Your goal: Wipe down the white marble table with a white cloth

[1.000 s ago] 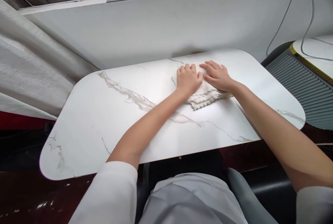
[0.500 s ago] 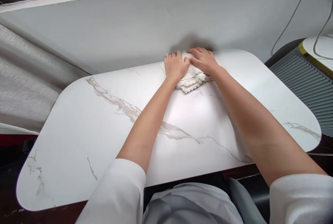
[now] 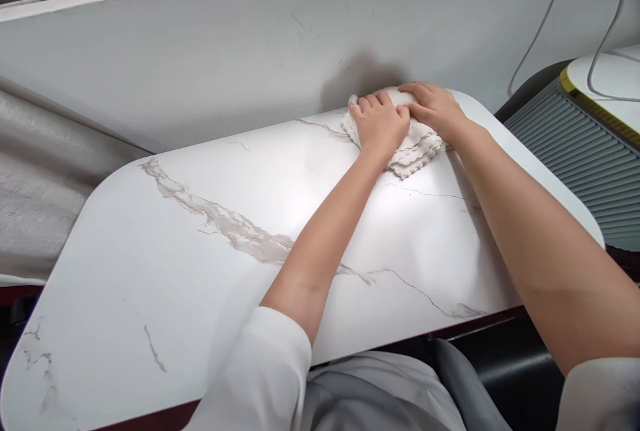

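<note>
A folded cream-white cloth (image 3: 417, 147) with wavy edges lies on the white marble-patterned tabletop (image 3: 200, 297), close to its back edge. My left hand (image 3: 379, 123) grips the cloth from above, its fingers bent over the far part. On the cloth's right side, my right hand (image 3: 437, 109) also holds it, palm down, with the fingers pointing left and the thumb near my left thumb. Both hands press the cloth against the table. The cloth's layers show below and between the hands; what lies under it is hidden.
A pale wall (image 3: 225, 64) runs along the table's back edge. At the right stands a ribbed grey unit (image 3: 565, 144) with a white top and a gold band, and cables (image 3: 545, 17) hang near it. A light curtain (image 3: 40, 184) hangs at the left.
Both hands and the cloth first moved away from me to the table's back edge. Then they slid right along that edge. The camera view has shifted as well.
</note>
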`<action>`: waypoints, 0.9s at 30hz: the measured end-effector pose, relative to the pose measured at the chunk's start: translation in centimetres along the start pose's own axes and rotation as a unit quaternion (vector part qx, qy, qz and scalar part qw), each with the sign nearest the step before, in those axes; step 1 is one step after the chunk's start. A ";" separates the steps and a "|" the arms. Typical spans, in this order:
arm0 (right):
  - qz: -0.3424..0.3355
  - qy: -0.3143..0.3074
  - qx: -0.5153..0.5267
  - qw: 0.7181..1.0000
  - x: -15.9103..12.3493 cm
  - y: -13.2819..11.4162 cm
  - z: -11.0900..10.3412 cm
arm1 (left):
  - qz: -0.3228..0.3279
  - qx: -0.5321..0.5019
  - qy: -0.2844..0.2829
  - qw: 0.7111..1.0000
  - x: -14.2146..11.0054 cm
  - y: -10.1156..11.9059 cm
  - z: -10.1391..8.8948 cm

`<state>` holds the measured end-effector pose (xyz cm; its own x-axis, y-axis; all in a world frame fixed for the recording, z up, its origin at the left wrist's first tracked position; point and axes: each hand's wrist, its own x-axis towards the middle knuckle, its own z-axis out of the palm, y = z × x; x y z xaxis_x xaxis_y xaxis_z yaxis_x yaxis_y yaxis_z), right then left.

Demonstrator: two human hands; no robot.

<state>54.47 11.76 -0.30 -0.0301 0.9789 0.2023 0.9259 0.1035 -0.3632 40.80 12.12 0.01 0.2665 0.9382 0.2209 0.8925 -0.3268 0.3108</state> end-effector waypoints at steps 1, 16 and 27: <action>-0.002 0.000 -0.008 1.000 -0.7 0.3 -0.3 | 0.006 -0.005 -0.002 1.000 -0.4 0.5 0.1; 0.001 0.007 -0.029 1.000 -11.1 -1.3 -1.9 | 0.075 0.037 0.014 0.996 -9.3 2.6 -1.2; 0.007 -0.014 -0.031 0.999 -21.6 -4.1 -4.3 | 0.222 0.054 -0.006 0.974 -19.2 4.1 -3.3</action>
<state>52.99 -10.57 0.71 -0.0258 0.9848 0.1716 0.9480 0.0786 -0.3084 38.10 -7.64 0.04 0.6379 0.7091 0.3004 0.7220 -0.6864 0.0872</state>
